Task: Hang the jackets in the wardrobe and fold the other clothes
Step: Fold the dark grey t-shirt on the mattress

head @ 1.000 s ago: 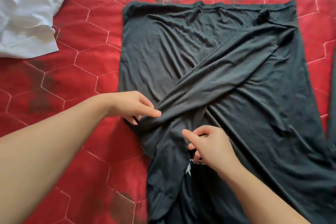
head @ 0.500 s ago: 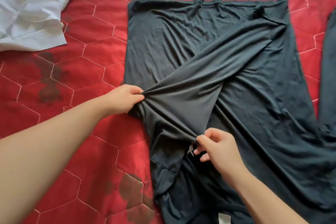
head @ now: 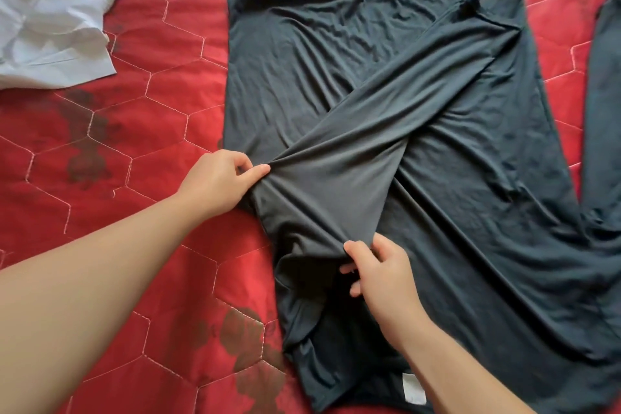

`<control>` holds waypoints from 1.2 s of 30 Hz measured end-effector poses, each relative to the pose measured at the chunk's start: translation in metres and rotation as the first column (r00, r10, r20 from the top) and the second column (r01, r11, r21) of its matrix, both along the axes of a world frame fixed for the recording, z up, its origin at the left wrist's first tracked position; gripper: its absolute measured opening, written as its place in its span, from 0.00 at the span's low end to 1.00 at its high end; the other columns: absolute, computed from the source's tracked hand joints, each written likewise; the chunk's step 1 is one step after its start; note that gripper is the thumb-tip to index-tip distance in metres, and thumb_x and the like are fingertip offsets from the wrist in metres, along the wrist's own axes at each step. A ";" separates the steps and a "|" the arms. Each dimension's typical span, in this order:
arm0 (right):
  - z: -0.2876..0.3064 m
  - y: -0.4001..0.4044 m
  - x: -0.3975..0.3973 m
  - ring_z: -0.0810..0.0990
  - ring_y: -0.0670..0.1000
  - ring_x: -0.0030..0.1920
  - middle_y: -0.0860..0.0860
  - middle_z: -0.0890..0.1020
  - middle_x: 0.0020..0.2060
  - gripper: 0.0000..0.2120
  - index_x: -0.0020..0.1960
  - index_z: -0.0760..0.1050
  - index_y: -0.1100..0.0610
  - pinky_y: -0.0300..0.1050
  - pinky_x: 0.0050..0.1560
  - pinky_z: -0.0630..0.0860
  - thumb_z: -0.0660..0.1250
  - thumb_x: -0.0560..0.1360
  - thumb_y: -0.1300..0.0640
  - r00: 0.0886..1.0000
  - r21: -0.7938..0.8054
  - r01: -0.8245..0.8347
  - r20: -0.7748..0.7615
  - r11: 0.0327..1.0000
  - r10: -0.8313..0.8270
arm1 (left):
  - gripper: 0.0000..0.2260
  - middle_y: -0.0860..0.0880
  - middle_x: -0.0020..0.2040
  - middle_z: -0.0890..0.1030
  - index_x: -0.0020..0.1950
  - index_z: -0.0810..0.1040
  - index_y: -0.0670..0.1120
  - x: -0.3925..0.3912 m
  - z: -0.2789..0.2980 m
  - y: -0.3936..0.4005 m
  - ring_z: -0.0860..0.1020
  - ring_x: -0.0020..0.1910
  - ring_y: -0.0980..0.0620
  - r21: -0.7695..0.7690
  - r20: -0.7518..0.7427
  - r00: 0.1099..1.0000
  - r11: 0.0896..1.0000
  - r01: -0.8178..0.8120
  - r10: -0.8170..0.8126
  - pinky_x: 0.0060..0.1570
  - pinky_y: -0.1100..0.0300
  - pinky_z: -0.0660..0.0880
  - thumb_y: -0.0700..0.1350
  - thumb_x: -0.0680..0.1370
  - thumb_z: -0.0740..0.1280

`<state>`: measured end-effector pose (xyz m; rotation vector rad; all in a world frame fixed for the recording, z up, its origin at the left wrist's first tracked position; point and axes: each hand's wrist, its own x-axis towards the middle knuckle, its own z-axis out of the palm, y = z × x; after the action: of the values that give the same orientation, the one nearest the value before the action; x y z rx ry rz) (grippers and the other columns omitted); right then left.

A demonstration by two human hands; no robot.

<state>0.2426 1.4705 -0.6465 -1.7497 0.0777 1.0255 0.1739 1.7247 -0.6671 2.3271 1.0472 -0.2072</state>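
red hexagon-quilted bedspread [head: 161, 131], dark stains

place: home bedroom | evidence: red quilted bedspread [head: 161, 118] with hexagon stitching | dark garment [head: 420, 144], white garment [head: 50, 20] lying on it

The scene is bright and evenly lit by soft, diffuse light, with no hard cast shadows. Only faint shading sits in the creases of the dark garment [head: 386, 118] and under the hands. The white cloth [head: 50, 17] at the upper left is close to overexposed, its folds washing out, with a small specular glint on it. The red quilt [head: 141, 131] looks saturated. Focus is sharp across the middle; the near left forearm [head: 84, 279] appears enlarged and slightly soft. Wide-angle bending shows toward the edges.
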 end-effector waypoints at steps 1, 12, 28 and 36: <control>0.002 -0.001 -0.004 0.76 0.49 0.27 0.53 0.78 0.30 0.06 0.43 0.77 0.60 0.39 0.23 0.67 0.64 0.76 0.59 0.998 0.034 0.027 -0.058 0.999 -0.025 | 0.19 0.53 0.28 0.76 0.32 0.77 0.50 0.000 -0.001 -0.002 0.75 0.32 0.53 0.016 0.006 1.000 1.000 0.000 -0.001 0.33 0.54 0.67 0.61 0.76 0.65; 0.002 -0.001 -0.040 0.59 0.44 0.24 0.45 0.64 0.24 0.14 0.33 0.70 0.53 0.37 0.24 0.56 0.72 0.72 0.52 0.941 0.048 -0.269 -0.201 0.962 0.274 | 0.29 0.48 0.23 0.66 0.27 0.67 0.41 -0.017 -0.002 0.004 0.65 0.26 0.49 0.056 0.127 0.992 0.998 0.001 -0.008 0.31 0.52 0.62 0.65 0.72 0.68; -0.001 -0.009 -0.059 0.72 0.40 0.21 0.47 0.78 0.21 0.18 0.30 0.69 0.55 0.33 0.27 0.64 0.63 0.76 0.48 0.769 -0.267 -0.624 -0.041 0.734 0.638 | 0.22 0.52 0.30 0.70 0.31 0.69 0.49 -0.040 -0.015 0.007 0.68 0.34 0.47 0.321 -0.026 0.976 0.923 0.214 -0.217 0.40 0.54 0.60 0.66 0.73 0.65; 0.000 -0.007 -0.074 0.70 0.42 0.20 0.49 0.77 0.21 0.12 0.35 0.78 0.60 0.39 0.29 0.71 0.63 0.68 0.51 0.736 -0.304 -0.668 -0.131 0.680 0.664 | 0.20 0.43 0.34 0.76 0.35 0.72 0.42 -0.045 -0.014 0.003 0.77 0.37 0.39 0.371 -0.007 0.965 0.895 0.247 -0.264 0.39 0.50 0.65 0.58 0.75 0.68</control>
<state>0.1687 1.4640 -0.6469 -2.1451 -0.4510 1.6259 0.1293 1.7280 -0.6815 2.7992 0.8075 -0.0604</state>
